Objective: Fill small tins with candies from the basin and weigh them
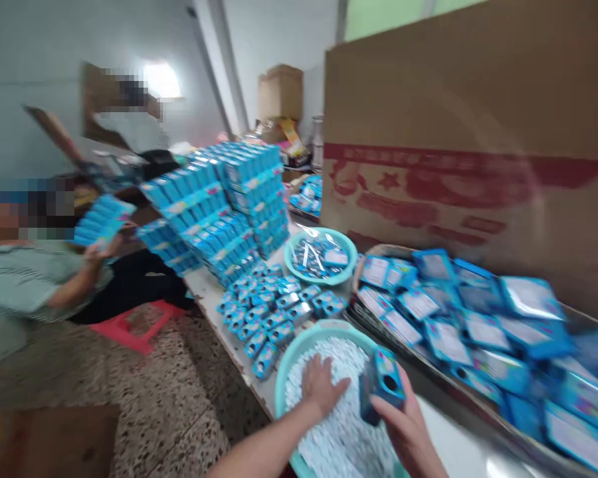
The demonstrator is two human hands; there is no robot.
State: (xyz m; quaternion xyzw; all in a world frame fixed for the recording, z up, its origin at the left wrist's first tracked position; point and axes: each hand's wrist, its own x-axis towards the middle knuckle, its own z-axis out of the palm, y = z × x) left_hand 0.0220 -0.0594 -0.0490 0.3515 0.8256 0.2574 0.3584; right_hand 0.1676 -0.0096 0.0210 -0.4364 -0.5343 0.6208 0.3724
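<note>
My left hand [320, 385] reaches into a turquoise basin [282, 372] full of small white pieces [349, 355]; its fingers are spread and pressed among them. Over the basin's right side, my right hand [406, 421] grips a small blue box [387, 378] with a dark round spot on its face. The box is held upright between thumb and fingers. Beyond the basin, several similar small blue boxes [266, 309] stand in close rows on the table.
Tall stacks of blue boxes [249, 192] rise farther along the table [206, 299]. A smaller turquoise basin [323, 279] holds dark items in clear plastic. At right, a long tray [379, 342] carries flat blue packs, before a large carton [428, 99]. A co-worker [30, 279] sits left, near a red stool [139, 332].
</note>
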